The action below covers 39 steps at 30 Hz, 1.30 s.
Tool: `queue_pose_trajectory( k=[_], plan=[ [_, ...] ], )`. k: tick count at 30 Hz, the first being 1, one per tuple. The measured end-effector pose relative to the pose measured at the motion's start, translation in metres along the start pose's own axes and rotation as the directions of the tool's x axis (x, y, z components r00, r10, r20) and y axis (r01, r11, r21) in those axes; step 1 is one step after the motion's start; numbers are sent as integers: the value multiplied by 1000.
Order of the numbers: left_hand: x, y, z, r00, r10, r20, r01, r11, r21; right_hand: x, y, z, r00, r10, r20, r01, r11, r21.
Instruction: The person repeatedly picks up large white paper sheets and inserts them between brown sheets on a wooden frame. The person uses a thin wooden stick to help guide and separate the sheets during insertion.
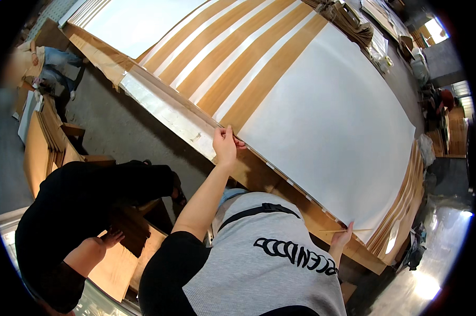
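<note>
A large white sheet (332, 126) lies on top of a fanned stack beside me. Brown wood-grain sheets (264, 58) and white ones show as alternating stripes to its left. My left hand (226, 147) is closed at the near left corner of the white sheet, its fingertips pinching the edge. Farther right along the same edge is my right hand (341, 238), closed, with a thin wooden stick (361, 230) sticking out on both sides of it. Part of its grip is hidden, and whether it also grips the sheet I cannot tell.
A co-worker in black (96, 200) bends over wooden boards (111, 268) at my left. Another person (53, 63) is at the far left, near leaning brown panels (40, 147). More layered sheet edges (401, 210) fan out at the stack's right end. Crumpled brown wrapping (348, 23) lies along the far side.
</note>
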<state>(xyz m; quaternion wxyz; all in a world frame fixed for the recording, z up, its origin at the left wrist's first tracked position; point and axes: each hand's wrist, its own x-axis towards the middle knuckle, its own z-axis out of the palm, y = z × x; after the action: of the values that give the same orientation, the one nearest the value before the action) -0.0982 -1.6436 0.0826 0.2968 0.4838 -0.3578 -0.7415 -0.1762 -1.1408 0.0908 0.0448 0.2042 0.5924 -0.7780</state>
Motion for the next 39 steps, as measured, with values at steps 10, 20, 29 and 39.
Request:
queue_pose_trajectory(
  k=[10, 20, 29, 39],
  plan=[
    [3, 1, -1, 999, -5, 52, 3, 999, 34, -1, -1, 10, 994, -43, -101, 47, 998, 40],
    [4, 3, -3, 998, -61, 35, 57, 994, 93, -2, 5, 14, 991, -93, -91, 86, 993, -76],
    [5, 7, -5, 996, -82, 34, 78, 991, 109, 0, 5, 9, 993, -98, -64, 90, 989, -118],
    [-47, 14, 19, 649, 646, 403, -735, 394, 552, 9, 9, 1, 977, -168, -130, 150, 979, -138]
  ],
)
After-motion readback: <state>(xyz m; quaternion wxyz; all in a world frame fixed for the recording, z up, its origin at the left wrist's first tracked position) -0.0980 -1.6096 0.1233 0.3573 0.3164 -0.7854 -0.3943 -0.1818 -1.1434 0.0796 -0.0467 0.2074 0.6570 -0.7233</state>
